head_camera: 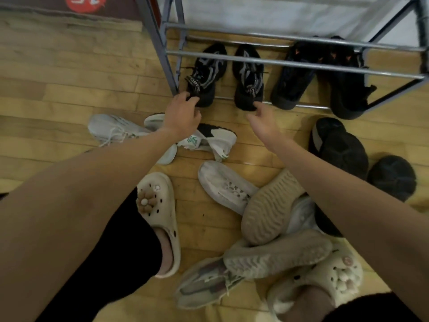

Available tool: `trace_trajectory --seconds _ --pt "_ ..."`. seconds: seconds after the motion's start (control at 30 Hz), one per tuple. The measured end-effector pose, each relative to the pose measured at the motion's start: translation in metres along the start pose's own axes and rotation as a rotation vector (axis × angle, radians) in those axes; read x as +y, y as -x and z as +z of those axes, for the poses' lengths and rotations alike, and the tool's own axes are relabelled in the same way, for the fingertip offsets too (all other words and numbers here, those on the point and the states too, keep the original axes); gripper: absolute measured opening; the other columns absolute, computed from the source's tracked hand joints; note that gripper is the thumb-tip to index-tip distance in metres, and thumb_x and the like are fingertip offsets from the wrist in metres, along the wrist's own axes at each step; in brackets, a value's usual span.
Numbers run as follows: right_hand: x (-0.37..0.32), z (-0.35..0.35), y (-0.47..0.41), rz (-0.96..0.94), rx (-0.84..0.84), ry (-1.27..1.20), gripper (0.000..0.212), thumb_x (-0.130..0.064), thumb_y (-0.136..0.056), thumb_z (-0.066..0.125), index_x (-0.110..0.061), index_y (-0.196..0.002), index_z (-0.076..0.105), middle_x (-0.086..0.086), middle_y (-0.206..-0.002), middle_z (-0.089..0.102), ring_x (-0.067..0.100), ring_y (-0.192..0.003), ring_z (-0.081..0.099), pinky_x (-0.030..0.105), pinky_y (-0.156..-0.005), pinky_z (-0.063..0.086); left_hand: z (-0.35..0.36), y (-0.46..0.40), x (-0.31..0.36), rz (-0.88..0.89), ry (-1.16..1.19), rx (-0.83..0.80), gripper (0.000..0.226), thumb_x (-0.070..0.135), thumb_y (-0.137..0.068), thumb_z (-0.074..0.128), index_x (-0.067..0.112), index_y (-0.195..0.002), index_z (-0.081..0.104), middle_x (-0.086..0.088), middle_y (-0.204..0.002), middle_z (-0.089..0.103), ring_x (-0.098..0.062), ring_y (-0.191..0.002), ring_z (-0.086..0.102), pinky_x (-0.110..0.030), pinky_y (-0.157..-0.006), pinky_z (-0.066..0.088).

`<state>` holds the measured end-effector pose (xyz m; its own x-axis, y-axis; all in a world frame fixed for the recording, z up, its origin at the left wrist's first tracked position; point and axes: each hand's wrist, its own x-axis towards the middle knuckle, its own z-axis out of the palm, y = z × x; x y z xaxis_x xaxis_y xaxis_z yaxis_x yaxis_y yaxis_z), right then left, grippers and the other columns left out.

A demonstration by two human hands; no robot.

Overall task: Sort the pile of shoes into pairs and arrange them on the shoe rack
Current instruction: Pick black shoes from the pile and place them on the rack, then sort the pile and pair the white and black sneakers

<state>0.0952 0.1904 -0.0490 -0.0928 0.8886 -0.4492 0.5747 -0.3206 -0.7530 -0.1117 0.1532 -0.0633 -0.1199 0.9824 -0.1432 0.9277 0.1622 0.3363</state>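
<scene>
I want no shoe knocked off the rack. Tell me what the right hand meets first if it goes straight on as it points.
The right hand points at the heel of the right black-and-grey sneaker on the rack's bottom rails. Its fingertips look nearly on it already; depth is unclear.

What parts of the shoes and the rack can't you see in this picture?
All in the head view:
- Shoe rack: its upper shelves are cut off by the top edge.
- Dark sneakers on the right of the rack: bars cross them; too dark and blurred for detail.
- White sneaker in the pile: mostly covered by a tan upturned sole and the right forearm.
- Left hand: its fingertips curl over the black sneaker's heel, so the grip is unclear.
</scene>
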Motion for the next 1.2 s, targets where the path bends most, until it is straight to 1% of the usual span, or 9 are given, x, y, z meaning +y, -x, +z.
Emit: trace_trajectory --seconds 0.17,0.23,0.33,0.4,0.5,0.63,0.77,1.0,1.2 --pt "0.012 0.005 0.036 -0.061 -0.095 0.331 0.058 -0.015 -0.093 0.049 -0.005 -0.148 0.031 0.016 -0.149 0.038 0.029 -0.134 0.041 0.035 -0.104 0.039 -0.009 0.056 -0.01 -0.075 0.018 0.0 0.031 0.014 -0.092 0.05 0.002 -0.12 0.054 -0.021 -0.123 0.052 -0.038 -0.113 0.049 -0.045 -0.089 0.043" --pt "0.016 0.012 0.045 -0.074 -0.146 0.385 0.06 -0.015 -0.092 0.052 -0.002 -0.147 0.031 0.018 -0.149 0.038 0.032 -0.136 0.038 0.039 -0.107 0.038 -0.008 0.078 -0.011 -0.112 0.059 0.019 0.034 0.013 -0.09 0.052 0.003 -0.122 0.055 -0.02 -0.125 0.052 -0.036 -0.115 0.049 -0.044 -0.093 0.042" --pt "0.016 0.024 0.051 -0.09 -0.179 0.466 0.056 -0.019 -0.091 0.057 -0.001 -0.14 0.036 0.022 -0.137 0.044 0.037 -0.128 0.042 0.036 -0.092 0.041 -0.005 0.099 -0.013 -0.172 0.065 -0.018 0.037 0.015 -0.09 0.054 0.006 -0.126 0.054 -0.018 -0.127 0.053 -0.033 -0.119 0.049 -0.039 -0.1 0.038" --pt "0.011 0.033 0.052 -0.09 -0.185 0.5 0.068 -0.017 -0.09 0.06 -0.006 -0.146 0.024 0.022 -0.142 0.036 0.037 -0.13 0.041 0.036 -0.096 0.041 -0.005 0.106 -0.019 -0.226 0.068 -0.047 0.037 0.016 -0.091 0.053 0.005 -0.125 0.053 -0.018 -0.129 0.051 -0.032 -0.122 0.046 -0.039 -0.101 0.037" --pt "0.002 0.044 0.052 -0.114 -0.195 0.575 0.081 -0.009 -0.088 0.059 -0.01 -0.152 0.009 0.022 -0.15 0.024 0.036 -0.131 0.039 0.036 -0.097 0.041 -0.009 0.109 -0.032 -0.395 0.094 -0.089 0.041 0.015 -0.089 0.053 0.002 -0.128 0.048 -0.02 -0.134 0.046 -0.034 -0.126 0.041 -0.04 -0.102 0.037" --pt "-0.005 0.058 0.045 -0.158 -0.218 0.685 0.08 -0.009 -0.087 0.062 -0.01 -0.15 0.012 0.022 -0.15 0.021 0.039 -0.131 0.039 0.04 -0.098 0.042 -0.014 0.104 -0.057 -0.616 0.2 -0.086 0.039 0.015 -0.088 0.054 -0.001 -0.123 0.049 -0.022 -0.128 0.05 -0.036 -0.119 0.048 -0.043 -0.098 0.045" --pt "0.002 0.067 0.035 -0.207 -0.237 0.755 0.068 -0.012 -0.087 0.062 -0.007 -0.144 0.024 0.021 -0.142 0.031 0.041 -0.131 0.037 0.043 -0.103 0.039 -0.008 0.096 -0.058 -0.591 0.249 -0.094 0.038 0.012 -0.09 0.052 -0.002 -0.125 0.049 -0.021 -0.129 0.05 -0.035 -0.12 0.048 -0.04 -0.096 0.043" --pt "0.005 0.058 0.022 -0.247 -0.157 0.793 0.038 -0.008 -0.093 0.052 -0.004 -0.13 0.042 0.019 -0.131 0.046 0.036 -0.118 0.05 0.04 -0.09 0.044 0.006 0.093 -0.036 -0.501 0.326 -0.119 0.039 0.015 -0.09 0.054 0.002 -0.126 0.047 -0.02 -0.135 0.044 -0.033 -0.125 0.042 -0.04 -0.101 0.039" --pt "0.009 0.048 0.034 -0.315 0.018 0.724 0.037 -0.01 -0.095 0.045 -0.003 -0.132 0.043 0.02 -0.128 0.049 0.043 -0.111 0.051 0.044 -0.091 0.043 0.001 0.095 -0.028 -0.523 0.316 -0.142 0.049 0.016 -0.088 0.054 0.001 -0.133 0.043 -0.022 -0.137 0.043 -0.035 -0.127 0.04 -0.039 -0.099 0.039"
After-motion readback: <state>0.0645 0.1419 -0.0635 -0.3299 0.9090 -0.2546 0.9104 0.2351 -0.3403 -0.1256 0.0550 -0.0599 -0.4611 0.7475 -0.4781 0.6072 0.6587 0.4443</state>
